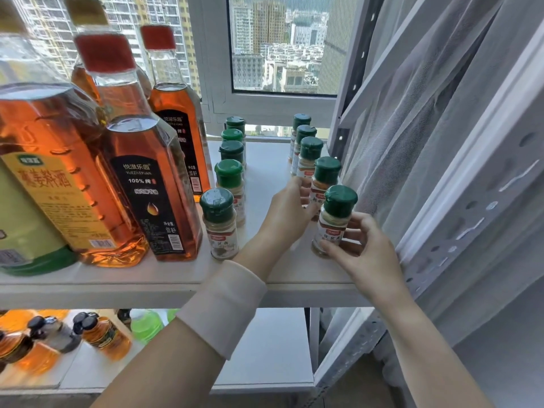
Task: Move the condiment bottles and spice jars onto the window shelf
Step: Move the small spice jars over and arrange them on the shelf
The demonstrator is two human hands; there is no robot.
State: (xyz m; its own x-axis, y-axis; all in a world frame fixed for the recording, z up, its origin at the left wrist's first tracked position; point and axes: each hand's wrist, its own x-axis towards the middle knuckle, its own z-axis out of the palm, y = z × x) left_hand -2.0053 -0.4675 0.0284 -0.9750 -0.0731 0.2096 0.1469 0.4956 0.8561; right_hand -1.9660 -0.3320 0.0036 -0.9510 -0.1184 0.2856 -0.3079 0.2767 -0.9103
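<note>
The right hand (357,248) is curled around the nearest spice jar (334,220) at centre right of the frame, thumb and fingers gripping its label as it stands upright on the window shelf (294,272). The left hand (290,210), sleeve pushed forward, reaches in and clasps the next jar (323,185) behind. Green-capped jars stand in two rows.

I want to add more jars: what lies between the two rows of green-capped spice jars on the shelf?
In the head view, mostly bare shelf between left row and right row; near the front, the left hand reaches across it.
</note>
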